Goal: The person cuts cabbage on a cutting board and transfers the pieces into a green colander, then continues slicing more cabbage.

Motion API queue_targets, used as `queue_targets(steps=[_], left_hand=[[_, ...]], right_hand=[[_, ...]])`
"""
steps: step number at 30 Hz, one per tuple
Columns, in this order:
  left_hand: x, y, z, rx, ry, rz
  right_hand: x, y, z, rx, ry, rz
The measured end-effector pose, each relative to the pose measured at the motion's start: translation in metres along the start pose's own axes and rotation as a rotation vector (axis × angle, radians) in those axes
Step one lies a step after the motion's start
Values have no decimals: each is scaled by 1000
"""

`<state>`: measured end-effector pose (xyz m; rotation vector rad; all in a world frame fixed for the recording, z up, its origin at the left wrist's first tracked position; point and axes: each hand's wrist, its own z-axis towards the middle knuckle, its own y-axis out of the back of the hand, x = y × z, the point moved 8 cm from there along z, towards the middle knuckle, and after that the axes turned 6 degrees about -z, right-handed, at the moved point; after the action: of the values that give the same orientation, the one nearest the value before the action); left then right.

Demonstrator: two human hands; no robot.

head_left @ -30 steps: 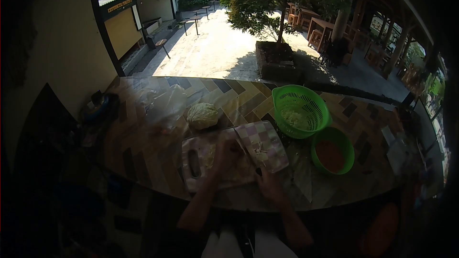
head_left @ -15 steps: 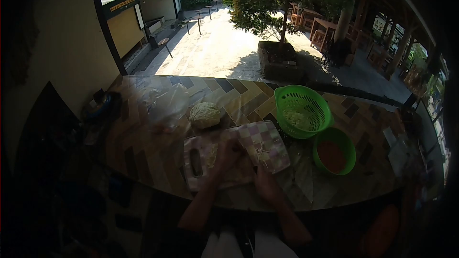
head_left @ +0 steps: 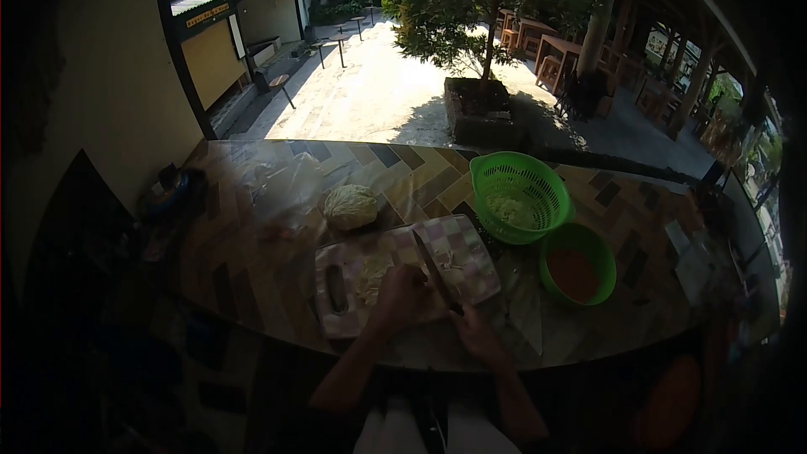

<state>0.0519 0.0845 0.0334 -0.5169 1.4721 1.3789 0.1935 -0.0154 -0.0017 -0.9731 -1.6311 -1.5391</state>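
Observation:
My right hand (head_left: 477,332) grips a knife (head_left: 435,267) by its dark handle, the blade pointing away from me and to the left. Just left of the blade, my left hand (head_left: 401,292) is curled with its fingers together over the checkered cutting board (head_left: 403,241). What lies under those fingers is hidden in shadow. Pale cabbage shreds (head_left: 451,261) lie on the board right of the knife, and more cut cabbage (head_left: 371,284) is left of my left hand. Beyond the board sits a pale, rounded cabbage (head_left: 350,207).
A green colander (head_left: 523,197) with pale shreds inside stands right of the board. Beside it, a green bowl (head_left: 578,265) contains something orange. A clear plastic bag (head_left: 290,185) lies at the back left of the patterned table (head_left: 244,273). A tree planter (head_left: 481,113) stands beyond.
My left hand has come a little nearer to me. The knife blade now shows clearly, apart from the left fingers. The whole view has shifted slightly.

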Motion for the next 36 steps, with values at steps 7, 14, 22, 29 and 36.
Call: queue_targets(steps=[7, 14, 22, 29, 36], left_hand=[[10, -2, 1, -214, 103, -58], [13, 1, 4, -201, 77, -174], [14, 2, 10, -151, 27, -125], [13, -1, 9, -112, 66, -85], [19, -4, 3, -110, 70, -138]], right_hand=[[1, -6, -3, -81, -56, -129], [23, -8, -11, -39, -166, -271], [23, -17, -6, 32, -193, -382], [23, -29, 20, -89, -171, -423], [5, -16, 3, -61, -103, -264]])
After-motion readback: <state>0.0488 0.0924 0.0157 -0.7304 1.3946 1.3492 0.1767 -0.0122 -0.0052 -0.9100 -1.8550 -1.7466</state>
